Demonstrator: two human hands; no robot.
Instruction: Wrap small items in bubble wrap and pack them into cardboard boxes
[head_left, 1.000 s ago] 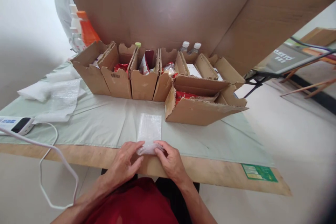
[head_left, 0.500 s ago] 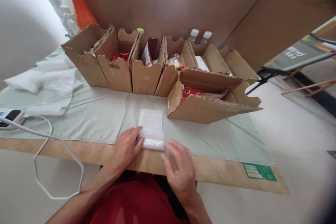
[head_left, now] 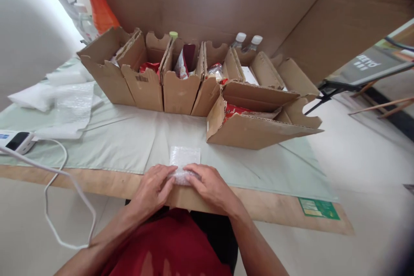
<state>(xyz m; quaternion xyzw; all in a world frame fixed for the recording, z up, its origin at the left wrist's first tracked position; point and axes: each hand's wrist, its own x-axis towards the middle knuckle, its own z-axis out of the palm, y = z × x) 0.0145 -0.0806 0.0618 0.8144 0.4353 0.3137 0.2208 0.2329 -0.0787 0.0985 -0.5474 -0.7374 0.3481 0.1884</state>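
A small sheet of bubble wrap lies at the table's near edge, its front end rolled into a thick bundle. My left hand grips the left end of that roll between thumb and fingers. On the right end, my right hand holds it the same way. Whatever the roll may contain is hidden by the wrap and my fingers. Just beyond, to the right, a cardboard box with red packaging inside lies at an angle.
A row of open cardboard boxes spans the back, holding packets. More bubble wrap is piled at left, near a white device whose white cable hangs over the table edge. Bottles, one orange, stand behind.
My right hand has moved left onto the bubble wrap's right end. The roll has thickened, and the flat part of the sheet is shorter. My left hand stays at its left end.
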